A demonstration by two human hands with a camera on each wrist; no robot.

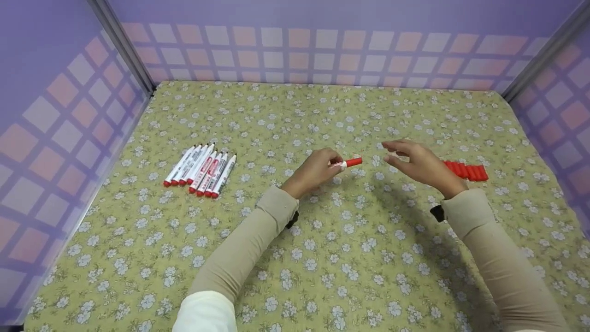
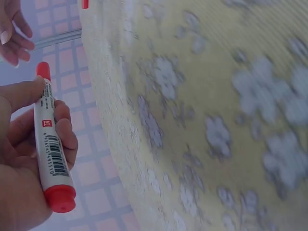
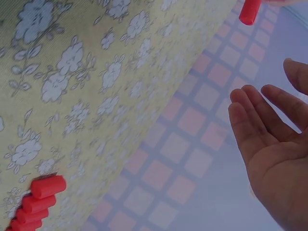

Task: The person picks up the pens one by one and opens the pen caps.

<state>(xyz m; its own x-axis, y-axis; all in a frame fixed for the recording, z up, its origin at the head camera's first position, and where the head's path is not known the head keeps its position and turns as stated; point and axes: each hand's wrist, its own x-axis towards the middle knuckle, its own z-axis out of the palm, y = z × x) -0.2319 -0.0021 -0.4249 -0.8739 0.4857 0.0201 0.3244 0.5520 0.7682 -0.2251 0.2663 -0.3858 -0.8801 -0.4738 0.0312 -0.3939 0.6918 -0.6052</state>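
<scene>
My left hand [image 1: 333, 164] grips a white marker [image 1: 351, 162] above the middle of the table, its red-capped end pointing right. In the left wrist view the marker [image 2: 50, 144] lies across the curled fingers, red at both ends, with a barcode on its barrel. My right hand [image 1: 392, 152] hovers just right of the capped tip with its fingers relaxed, holding nothing. The right wrist view shows that hand's bare palm [image 3: 272, 144] and the marker's red cap [image 3: 250, 10] at the top edge.
Several capped white markers [image 1: 201, 170] lie side by side at the left on the flowered yellow cloth [image 1: 322, 258]. A row of loose red caps [image 1: 466, 171] lies behind my right hand. Purple checked walls [image 1: 60, 138] close in three sides.
</scene>
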